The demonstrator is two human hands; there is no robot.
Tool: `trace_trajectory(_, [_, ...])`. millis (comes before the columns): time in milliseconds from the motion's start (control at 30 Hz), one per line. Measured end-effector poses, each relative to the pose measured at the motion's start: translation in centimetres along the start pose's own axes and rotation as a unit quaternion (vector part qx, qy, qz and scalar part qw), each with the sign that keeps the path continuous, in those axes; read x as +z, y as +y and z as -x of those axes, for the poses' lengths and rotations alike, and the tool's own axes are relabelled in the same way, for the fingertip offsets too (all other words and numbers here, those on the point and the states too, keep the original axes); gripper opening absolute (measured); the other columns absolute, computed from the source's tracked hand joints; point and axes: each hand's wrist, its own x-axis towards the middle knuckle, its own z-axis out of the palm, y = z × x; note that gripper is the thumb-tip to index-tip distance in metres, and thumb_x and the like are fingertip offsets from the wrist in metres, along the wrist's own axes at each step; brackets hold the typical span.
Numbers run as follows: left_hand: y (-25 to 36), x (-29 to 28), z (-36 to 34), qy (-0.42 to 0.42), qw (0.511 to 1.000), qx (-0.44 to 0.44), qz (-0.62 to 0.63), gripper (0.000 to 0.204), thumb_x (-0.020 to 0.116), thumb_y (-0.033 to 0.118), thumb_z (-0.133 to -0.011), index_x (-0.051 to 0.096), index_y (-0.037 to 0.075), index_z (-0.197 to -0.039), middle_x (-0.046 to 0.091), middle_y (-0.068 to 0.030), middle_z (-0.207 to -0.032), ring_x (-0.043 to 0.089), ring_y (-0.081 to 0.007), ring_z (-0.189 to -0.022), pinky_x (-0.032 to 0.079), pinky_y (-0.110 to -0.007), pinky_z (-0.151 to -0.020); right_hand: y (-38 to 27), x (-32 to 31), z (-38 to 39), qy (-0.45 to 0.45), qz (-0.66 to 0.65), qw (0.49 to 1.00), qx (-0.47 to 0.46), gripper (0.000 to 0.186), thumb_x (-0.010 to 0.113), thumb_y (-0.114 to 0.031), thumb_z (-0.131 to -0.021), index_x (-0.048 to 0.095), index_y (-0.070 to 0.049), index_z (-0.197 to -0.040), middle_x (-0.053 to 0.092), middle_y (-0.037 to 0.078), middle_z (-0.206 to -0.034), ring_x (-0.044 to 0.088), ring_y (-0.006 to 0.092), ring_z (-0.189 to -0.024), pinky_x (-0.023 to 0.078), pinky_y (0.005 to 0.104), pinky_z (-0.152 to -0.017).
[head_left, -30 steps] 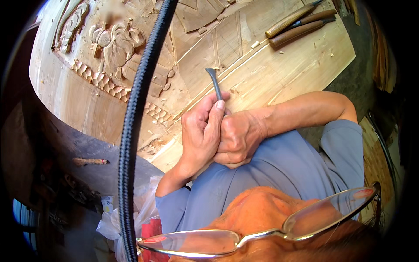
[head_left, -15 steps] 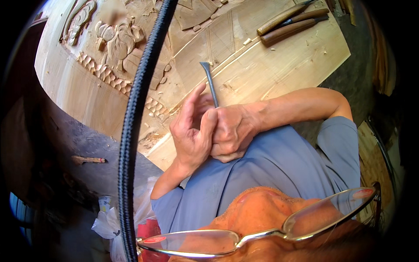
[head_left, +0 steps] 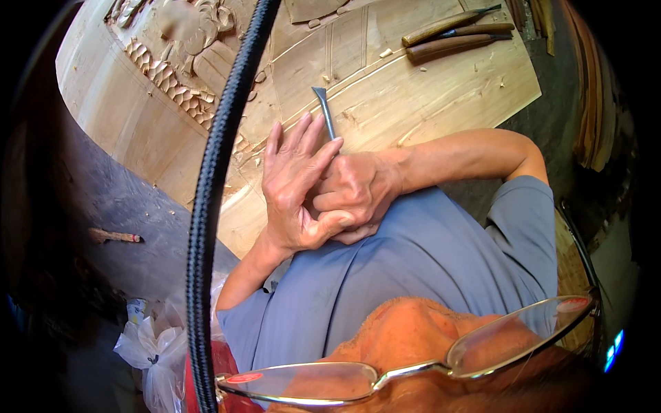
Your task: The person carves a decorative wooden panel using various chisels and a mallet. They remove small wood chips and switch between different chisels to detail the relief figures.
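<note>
A carving chisel [head_left: 325, 113] points away from me, its flared steel tip over the wooden panel [head_left: 172, 148]. Closed around its lower part is my right hand [head_left: 358, 189], held in front of my shirt; the handle is hidden inside the fist. My left hand [head_left: 289, 189] leans against that fist from the left, fingers stretched out and apart. Its thumb lies across the lower knuckles of the right hand. Beyond the hands, carved scales [head_left: 165, 79] and a raised curled relief [head_left: 206, 27] stand out from the panel.
Several wooden-handled chisels [head_left: 454, 41] lie together at the panel's far right. Wood strips [head_left: 592, 103] are at the right edge. On the dark surface to the left is a short stick [head_left: 113, 236]. Knotted plastic bags [head_left: 158, 344] sit lower left. A black braided cable [head_left: 219, 151] crosses the view.
My left hand has turned flatter, its fingers spreading upward and its thumb dropping lower over the right fist. The right hand keeps hold of the chisel. The whole view has shifted slightly.
</note>
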Motion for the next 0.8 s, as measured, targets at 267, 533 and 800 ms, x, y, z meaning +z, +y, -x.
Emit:
trace_trajectory(267, [-0.6, 1.2, 0.4, 0.020, 0.999, 0.036, 0.031, 0.099, 0.070, 0.078, -0.083, 0.073, -0.008, -0.130, 0.057, -0.0422, -0.147, 0.051, -0.0557, -0.146, 0.024, -0.067, -0.126, 0.2, -0.5, 0.4, -0.049, 0.041, 0.997, -0.036, 0.028, 0.074, -0.033, -0.075, 0.059, -0.009, -0.076, 0.059, 0.006, -0.075, 0.063, 0.0214, -0.061, 0.049, 0.0369, -0.053])
trace_trajectory(533, [-0.6, 1.6, 0.0, 0.033, 0.997, 0.055, 0.037, 0.101, 0.075, 0.077, -0.080, 0.071, -0.011, -0.129, 0.055, -0.0452, -0.147, 0.049, -0.0576, -0.146, 0.026, -0.065, -0.126, 0.8, -0.1, 0.5, -0.016, 0.024, 0.999, -0.033, 0.026, 0.075, -0.031, -0.077, 0.061, -0.009, -0.076, 0.060, 0.006, -0.072, 0.062, 0.0226, -0.055, 0.048, 0.0383, -0.049])
trace_trajectory(800, [-0.4, 1.5, -0.1, 0.017, 0.997, 0.075, 0.021, 0.115, 0.073, 0.087, -0.074, 0.068, -0.012, -0.132, 0.052, -0.0422, -0.153, 0.046, -0.0531, -0.152, 0.024, -0.064, -0.128, 0.6, -0.8, 0.6, -0.032, 0.044, 0.997, -0.048, 0.026, 0.072, -0.031, -0.079, 0.062, -0.008, -0.073, 0.058, 0.005, -0.066, 0.062, 0.0213, -0.053, 0.048, 0.0376, -0.049])
